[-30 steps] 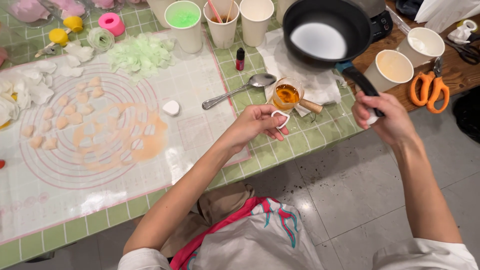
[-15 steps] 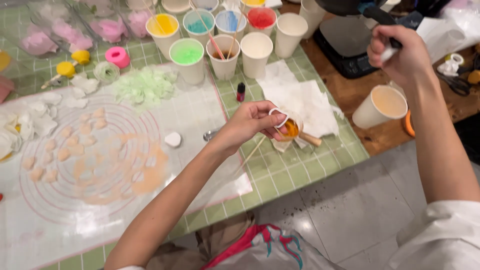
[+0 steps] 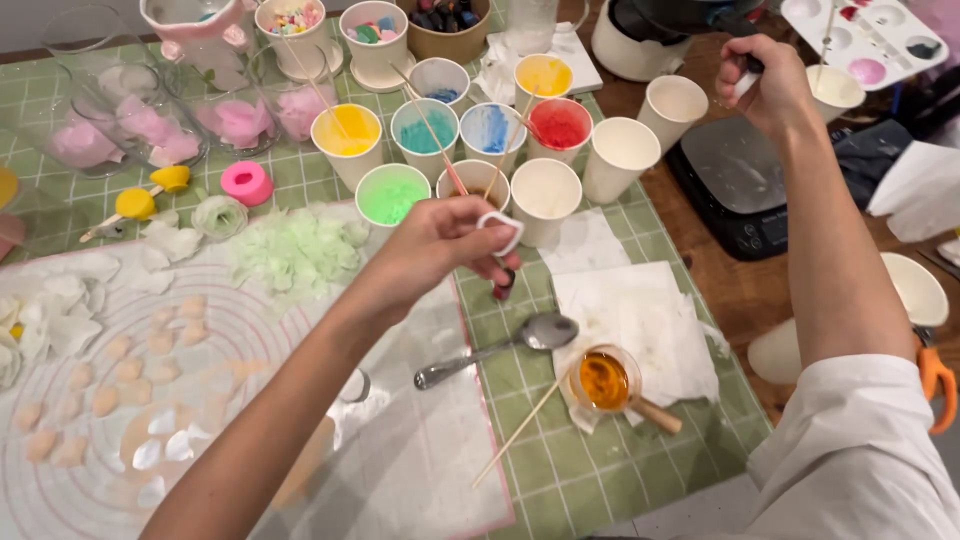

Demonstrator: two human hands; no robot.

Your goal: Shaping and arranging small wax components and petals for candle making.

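Green gridded mat (image 3: 590, 470) (paint cups (image 3: 480, 130) crowding behind): left hand (image 3: 440, 245) pinches white cutter (image 3: 500, 228), right hand (image 3: 765, 85) grips handle (image 3: 745, 80).

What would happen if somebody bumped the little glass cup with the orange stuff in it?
The small glass cup would probably tip easily: it looks small and light, and a wooden stick leaning out of it could lever it over. Its orange liquid would likely spill onto the white paper towel beneath. Being glass, it may break.

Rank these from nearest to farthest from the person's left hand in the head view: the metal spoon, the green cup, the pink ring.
From the left hand:
1. Green cup, just behind it.
2. Metal spoon, in front, on the mat.
3. Pink ring, far off to the left.
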